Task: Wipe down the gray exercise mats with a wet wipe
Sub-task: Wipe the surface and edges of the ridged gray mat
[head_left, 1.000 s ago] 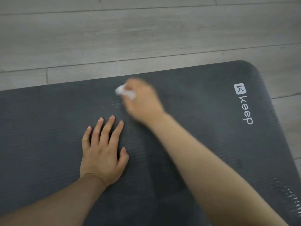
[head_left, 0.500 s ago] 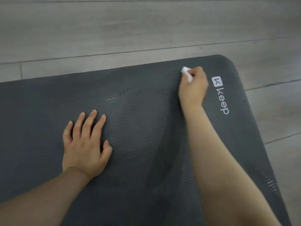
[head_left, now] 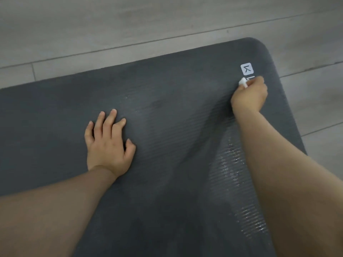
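A dark gray exercise mat [head_left: 167, 127] is seen from above, spread across most of the frame on a pale wood-plank floor [head_left: 111, 25], with its rounded corner at the upper right.

Left of centre, the left hand [head_left: 108, 145] is laid palm-down on the mat, its fingers [head_left: 101, 123] nearly straight and slightly apart, nothing held; the mat appears to be steadied by it.

Toward the lower right of the frame, a band of glistening moisture [head_left: 233, 164] is visible on the ribbed mat beside the right forearm.

At the upper right, the right hand [head_left: 249, 96] is curled around a small bunched white wet wipe [head_left: 242, 82], which is pinched at the fingertips and pressed to the mat just below a white square logo [head_left: 246, 69]. The printed lettering beneath the logo is mostly covered by the hand.

For the stroke to be done well, even downward pressure would probably be needed, with overlapping passes carried right out to the rounded corner and edge. The bracing hand would best be kept planted so the mat is not dragged or wrinkled.
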